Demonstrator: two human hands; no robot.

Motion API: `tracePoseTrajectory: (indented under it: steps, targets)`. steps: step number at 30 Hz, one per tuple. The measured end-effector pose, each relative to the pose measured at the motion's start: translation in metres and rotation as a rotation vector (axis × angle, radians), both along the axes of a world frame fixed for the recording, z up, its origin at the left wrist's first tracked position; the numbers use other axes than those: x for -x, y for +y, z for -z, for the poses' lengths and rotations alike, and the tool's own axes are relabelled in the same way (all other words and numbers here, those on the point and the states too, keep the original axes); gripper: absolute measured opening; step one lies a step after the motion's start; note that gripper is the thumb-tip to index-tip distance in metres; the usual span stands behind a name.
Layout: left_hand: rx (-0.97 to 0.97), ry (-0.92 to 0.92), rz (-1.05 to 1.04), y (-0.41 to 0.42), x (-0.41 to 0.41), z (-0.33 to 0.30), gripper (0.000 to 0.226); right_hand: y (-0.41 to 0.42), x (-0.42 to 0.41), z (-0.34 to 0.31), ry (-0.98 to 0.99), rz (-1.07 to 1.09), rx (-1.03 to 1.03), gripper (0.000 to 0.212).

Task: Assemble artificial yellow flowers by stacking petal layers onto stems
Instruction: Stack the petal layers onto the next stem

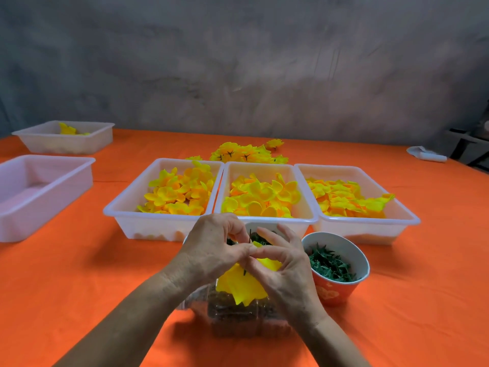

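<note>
Behind my hands, three white trays (264,219) sat side by side, each heaped with loose yellow petal layers (260,198). Red cup (336,287) at right held green pieces. Left hand (211,256) and right hand (287,274) both pinched a thin dark stem (250,235), yellow petals (242,286) already threaded beneath the fingers. Clear box (238,317) under my wrists: contents brownish, hard to make out. Finished flowers (247,153) lay piled beyond the trays.

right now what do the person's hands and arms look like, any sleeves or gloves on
Both arms are bare to the frame's lower edge: no sleeves show. The left hand and right hand wear no gloves, and no rings, watch or bracelet are visible.
</note>
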State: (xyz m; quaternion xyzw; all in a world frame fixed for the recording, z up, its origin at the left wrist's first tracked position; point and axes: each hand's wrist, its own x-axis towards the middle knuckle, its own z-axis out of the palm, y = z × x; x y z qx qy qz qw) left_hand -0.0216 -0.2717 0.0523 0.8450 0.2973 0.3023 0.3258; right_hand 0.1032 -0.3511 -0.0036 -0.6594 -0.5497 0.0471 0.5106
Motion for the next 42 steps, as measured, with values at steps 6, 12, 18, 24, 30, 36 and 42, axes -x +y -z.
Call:
tracePoseTrajectory:
  steps: [6, 12, 18, 24, 30, 36, 42]
  targets:
    - [0.017, -0.004, -0.005, 0.001, -0.001, 0.001, 0.023, 0.005, 0.002, 0.01, 0.019, 0.039, -0.056, 0.007]
    - [0.01, -0.012, 0.003, 0.003, -0.001, 0.003, 0.025, 0.004, 0.001, 0.016, 0.141, -0.032, -0.075, 0.011]
    - [0.001, -0.047, -0.002, 0.006, -0.002, 0.008, 0.029, 0.006, 0.003, 0.019, 0.188, -0.072, -0.1, 0.012]
    - [-0.013, -0.025, -0.025, -0.001, -0.001, 0.005, 0.026, 0.003, 0.008, 0.018, 0.146, -0.021, -0.081, 0.011]
    - [0.002, 0.01, -0.038, -0.003, -0.001, -0.001, 0.026, 0.001, 0.007, 0.005, 0.091, -0.004, 0.017, 0.008]
    - [0.035, 0.025, -0.042, -0.004, -0.002, -0.004, 0.019, 0.001, 0.0, -0.002, 0.002, 0.0, 0.106, 0.01]
    - [0.034, 0.013, -0.036, -0.003, -0.001, -0.002, 0.022, 0.002, 0.0, 0.001, 0.097, -0.043, 0.073, 0.008]
